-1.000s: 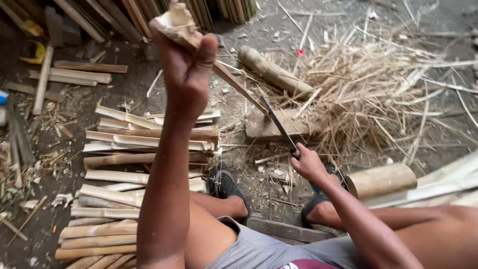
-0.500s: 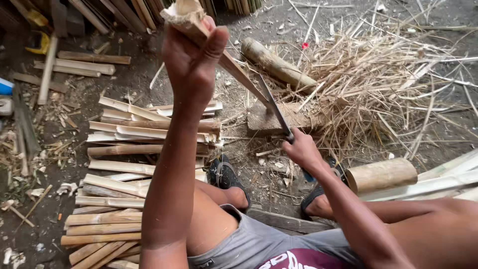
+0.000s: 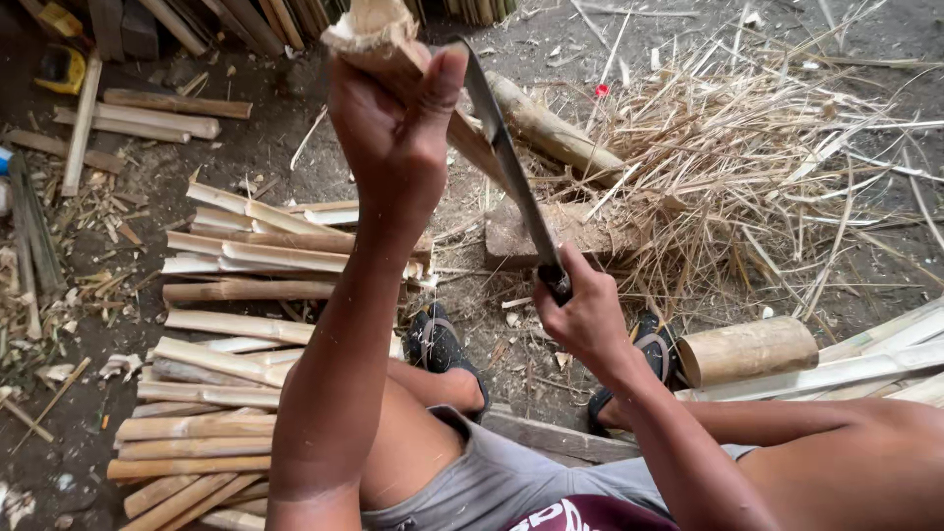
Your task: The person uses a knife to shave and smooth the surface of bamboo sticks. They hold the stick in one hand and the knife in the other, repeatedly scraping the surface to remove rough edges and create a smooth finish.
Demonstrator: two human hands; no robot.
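My left hand [image 3: 393, 138] is raised high and grips the top end of a split bamboo piece [image 3: 369, 34] that slants down to a wooden chopping block [image 3: 551, 236] on the ground. My right hand [image 3: 580, 310] holds the handle of a long knife [image 3: 506, 162], whose blade lies along the bamboo piece just right of my left thumb. The bamboo's lower part is hidden behind the blade and my hand.
A stack of split bamboo slats [image 3: 236, 344] lies at left. A heap of thin shavings [image 3: 757, 167] covers the ground at right. A short bamboo tube [image 3: 747, 349] and long pale strips [image 3: 865, 364] lie beside my right knee. Both sandalled feet [image 3: 438, 344] rest by the block.
The knife blade has moved up along the bamboo piece toward my left hand. My right hand rose slightly with it.
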